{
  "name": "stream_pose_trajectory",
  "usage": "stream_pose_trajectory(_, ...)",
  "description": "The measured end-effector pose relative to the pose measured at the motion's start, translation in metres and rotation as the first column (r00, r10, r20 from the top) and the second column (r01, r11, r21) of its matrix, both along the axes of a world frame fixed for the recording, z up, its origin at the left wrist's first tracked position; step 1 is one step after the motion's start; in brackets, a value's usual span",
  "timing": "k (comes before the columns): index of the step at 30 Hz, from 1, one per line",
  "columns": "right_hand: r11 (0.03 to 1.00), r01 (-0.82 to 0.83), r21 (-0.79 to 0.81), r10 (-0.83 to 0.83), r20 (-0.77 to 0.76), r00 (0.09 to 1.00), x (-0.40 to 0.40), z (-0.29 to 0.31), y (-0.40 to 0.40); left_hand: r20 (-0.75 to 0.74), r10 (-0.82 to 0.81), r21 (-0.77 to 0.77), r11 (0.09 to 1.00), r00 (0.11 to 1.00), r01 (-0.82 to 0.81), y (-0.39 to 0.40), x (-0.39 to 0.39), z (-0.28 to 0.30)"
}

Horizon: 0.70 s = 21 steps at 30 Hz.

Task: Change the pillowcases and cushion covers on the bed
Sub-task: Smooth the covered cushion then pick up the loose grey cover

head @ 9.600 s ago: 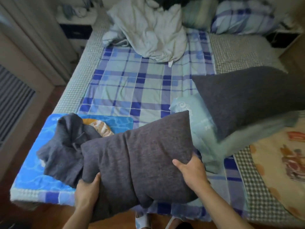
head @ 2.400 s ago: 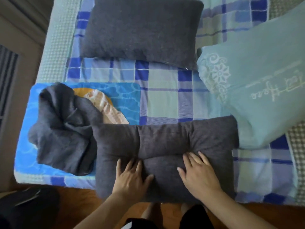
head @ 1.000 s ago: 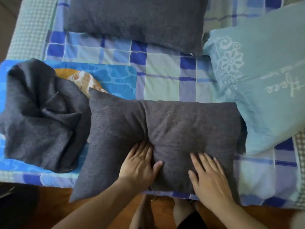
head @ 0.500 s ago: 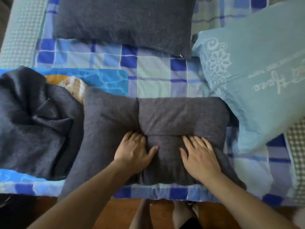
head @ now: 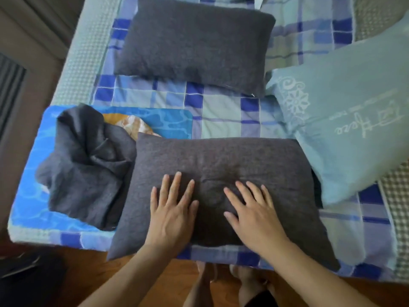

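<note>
While we stand at the foot of the bed (head: 223, 111), which is spread with a blue and pale green checked sheet, both our hands lie flat on the near dark grey rectangular fabric pillow (head: 223, 173). Our left hand (head: 171, 214) presses the pillow left of its middle, fingers straight and spread, holding nothing. Our right hand (head: 254, 212) presses just right of the middle in the same way, fingers straight and fanned, and a shallow dent shows in the fabric between the two hands. The pillow lies across the near edge of the bed, its lower left corner hanging past the edge over the brown wooden floor (head: 141, 282). Touching its left end is a crumpled dark grey fabric cover (head: 86, 169), heaped on a bright blue water-patterned cloth (head: 172, 124) with an orange and cream figure (head: 132, 126) showing beside the heap. A second dark grey rectangular fabric pillow (head: 194, 45) lies farther up the bed, apart from the near one. On the right a large pale teal pillow (head: 349, 120) with white flower print and lettering rests beside the near pillow's right end.
</note>
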State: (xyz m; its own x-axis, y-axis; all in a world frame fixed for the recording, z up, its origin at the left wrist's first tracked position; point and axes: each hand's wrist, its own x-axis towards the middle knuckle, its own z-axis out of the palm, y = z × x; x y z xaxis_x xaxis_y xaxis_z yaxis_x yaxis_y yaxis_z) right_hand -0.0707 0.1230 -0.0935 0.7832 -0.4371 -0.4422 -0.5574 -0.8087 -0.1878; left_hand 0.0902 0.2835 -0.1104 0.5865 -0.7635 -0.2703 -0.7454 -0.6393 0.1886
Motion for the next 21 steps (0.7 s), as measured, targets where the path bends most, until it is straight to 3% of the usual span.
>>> stream_pose_trajectory(2, 0.996, 0.009, 0.090, -0.002, -0.077, 0.997, -0.003, -0.005, -0.004, -0.029, 0.114, 0.090, 0.990, 0.993, -0.111, 0.018, 0.016, -0.013)
stream_pose_trajectory(5, 0.986, -0.010, 0.165, 0.032, -0.132, 0.991, -0.037, -0.005, 0.016, -0.172, 0.074, 0.310, 0.951, 0.982, -0.018, 0.062, -0.013, -0.031)
stream_pose_trajectory(8, 0.989, -0.051, 0.138, 0.085, -0.248, 0.965, -0.061, -0.020, 0.038, -0.241, 0.151, 0.344, 0.937, 0.959, -0.061, 0.060, -0.024, -0.041)
stream_pose_trajectory(11, 0.995, -0.008, 0.099, 0.031, -0.232, 0.972, -0.028, -0.055, 0.023, -0.170, 0.117, 0.301, 0.952, 0.978, -0.061, 0.020, 0.012, -0.070)
stream_pose_trajectory(17, 1.000, -0.015, -0.016, 0.012, -0.181, 0.983, 0.097, -0.112, -0.057, 0.020, 0.054, 0.361, 0.931, 0.998, -0.058, -0.079, 0.102, -0.120)
stream_pose_trajectory(21, 0.998, -0.043, -0.038, 0.043, -0.006, 0.999, 0.070, -0.103, -0.051, 0.066, 0.058, 0.242, 0.968, 0.996, -0.073, -0.065, 0.100, -0.103)
